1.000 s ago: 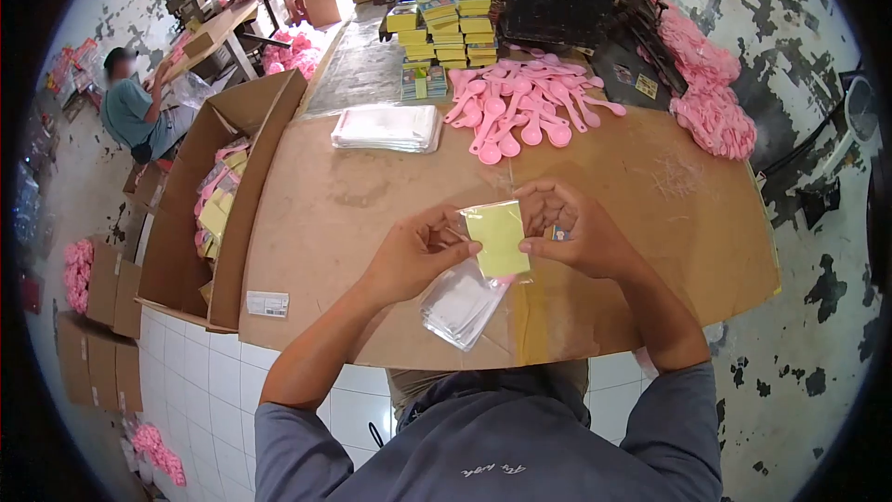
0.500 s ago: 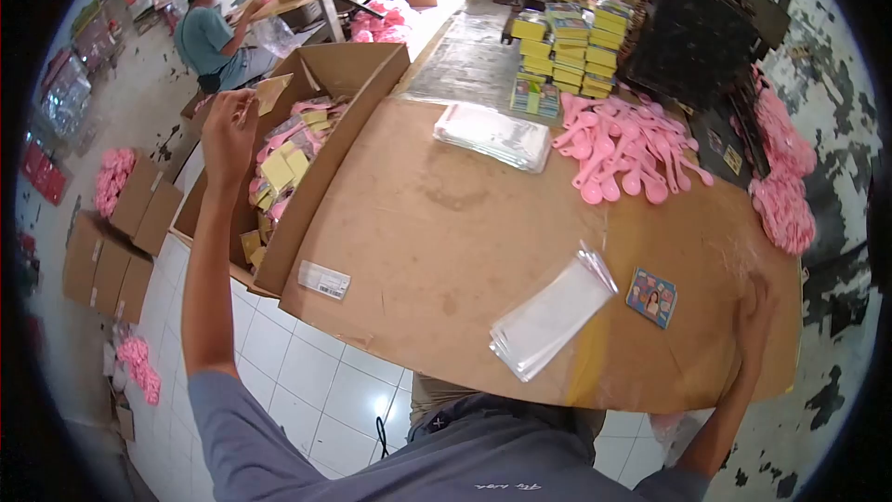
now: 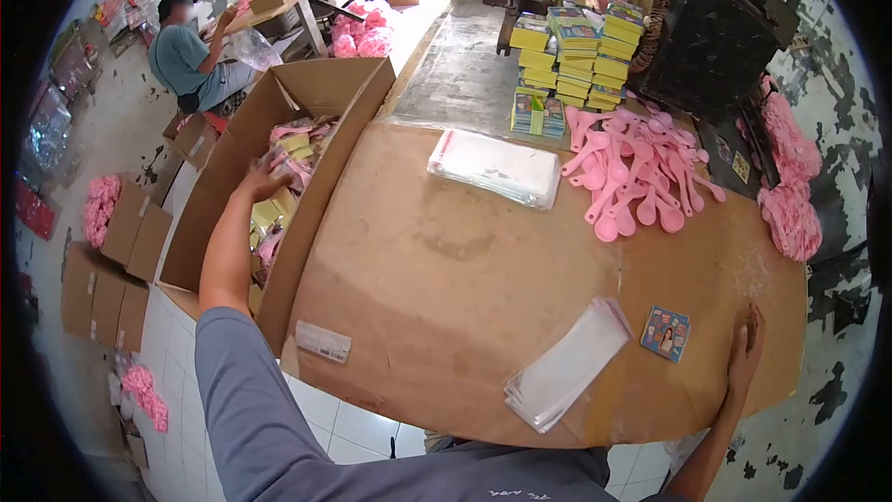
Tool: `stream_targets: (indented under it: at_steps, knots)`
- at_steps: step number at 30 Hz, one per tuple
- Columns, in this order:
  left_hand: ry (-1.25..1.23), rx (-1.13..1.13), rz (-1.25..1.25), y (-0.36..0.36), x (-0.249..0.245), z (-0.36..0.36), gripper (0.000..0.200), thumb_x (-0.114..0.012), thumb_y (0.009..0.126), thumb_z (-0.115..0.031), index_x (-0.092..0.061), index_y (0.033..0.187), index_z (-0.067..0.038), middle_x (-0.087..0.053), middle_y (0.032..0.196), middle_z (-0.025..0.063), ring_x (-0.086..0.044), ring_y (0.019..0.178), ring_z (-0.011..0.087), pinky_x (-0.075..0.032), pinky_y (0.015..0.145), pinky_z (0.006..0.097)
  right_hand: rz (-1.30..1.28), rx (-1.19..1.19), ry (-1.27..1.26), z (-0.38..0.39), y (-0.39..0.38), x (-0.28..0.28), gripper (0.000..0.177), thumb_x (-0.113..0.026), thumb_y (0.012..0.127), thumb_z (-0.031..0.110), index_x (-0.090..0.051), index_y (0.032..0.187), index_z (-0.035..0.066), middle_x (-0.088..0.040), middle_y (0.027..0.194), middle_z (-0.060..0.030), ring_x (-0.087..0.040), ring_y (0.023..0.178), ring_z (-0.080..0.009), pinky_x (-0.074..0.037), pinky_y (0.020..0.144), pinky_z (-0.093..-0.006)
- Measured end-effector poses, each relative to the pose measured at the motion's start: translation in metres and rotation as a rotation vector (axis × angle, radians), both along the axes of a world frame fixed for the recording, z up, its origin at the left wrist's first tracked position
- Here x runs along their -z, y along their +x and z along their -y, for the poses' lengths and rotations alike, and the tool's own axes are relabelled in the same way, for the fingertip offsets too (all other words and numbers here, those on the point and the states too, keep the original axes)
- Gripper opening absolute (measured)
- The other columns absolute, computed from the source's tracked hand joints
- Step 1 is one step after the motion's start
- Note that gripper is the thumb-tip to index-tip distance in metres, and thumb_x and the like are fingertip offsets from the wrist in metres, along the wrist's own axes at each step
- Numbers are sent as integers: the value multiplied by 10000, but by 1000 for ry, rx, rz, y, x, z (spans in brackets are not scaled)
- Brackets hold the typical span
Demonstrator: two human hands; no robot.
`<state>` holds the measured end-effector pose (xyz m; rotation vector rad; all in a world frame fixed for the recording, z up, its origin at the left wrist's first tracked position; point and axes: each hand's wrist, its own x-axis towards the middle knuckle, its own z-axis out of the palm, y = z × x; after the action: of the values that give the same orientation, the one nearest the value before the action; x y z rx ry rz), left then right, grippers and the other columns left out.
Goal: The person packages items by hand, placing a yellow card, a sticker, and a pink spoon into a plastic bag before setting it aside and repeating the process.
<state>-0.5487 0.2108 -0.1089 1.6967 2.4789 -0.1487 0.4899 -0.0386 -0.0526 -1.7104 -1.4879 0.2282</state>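
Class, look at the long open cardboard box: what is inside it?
Inside the cardboard box lie pink pieces and yellow pieces, jumbled together, with the left hand among them. Whatever lies beneath the top layer is covered.

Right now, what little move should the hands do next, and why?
Maybe lift the left hand out of the big box: it's down among the packets, while the clear sleeves and little picture cards lie across the table, nearer the right hand.

Carton wall (image 3: 321, 204) stands between left hand (image 3: 264, 180) and open cardboard surface (image 3: 437, 288)
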Motion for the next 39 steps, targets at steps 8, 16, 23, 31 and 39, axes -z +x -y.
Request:
stream_targets:
  at_steps: [8,16,23,31,39]
  knots:
    - [-203,305,124,25,49,19,1026,-722,770,-650,-336,1599,-186,-358,1585,292,-436,1415,451,-386,1155,492,107,34,-97,-2,-15,-8,482,-526,1061,249,-478,1462,-14,-477,1520,-171,-416,1437,-311,-289,1212,-435]
    - [-555,326,-126,27,59,162,870,-686,827,-606,-460,1501,-104,-517,1453,288,-537,1312,412,-443,1093,458,129,51,-80,-4,-10,-3,457,-528,1063,215,-487,1446,-32,-504,1496,-174,-436,1421,-299,-297,1204,-418]
    - [-637,58,-127,2,14,81,768,-659,864,-587,-570,1400,-45,-589,1368,288,-612,1211,403,-497,1019,452,115,14,-64,-5,-9,-2,459,-534,1058,210,-485,1447,-28,-502,1492,-174,-442,1412,-299,-307,1202,-418]
    - [498,466,-660,22,127,-84,639,-729,877,-343,-558,1437,-88,-480,1530,218,-544,1322,385,-468,1078,434,99,21,-42,-1,-14,-7,457,-561,1046,255,-523,1400,-31,-514,1469,-190,-448,1407,-328,-309,1205,-448]
    - [-247,315,-103,51,80,64,515,-725,873,-310,-623,1310,-57,-571,1360,193,-599,1184,321,-500,990,411,194,32,-48,-5,-13,-7,412,-561,1033,198,-545,1381,-20,-529,1451,-189,-458,1397,-335,-316,1200,-446]
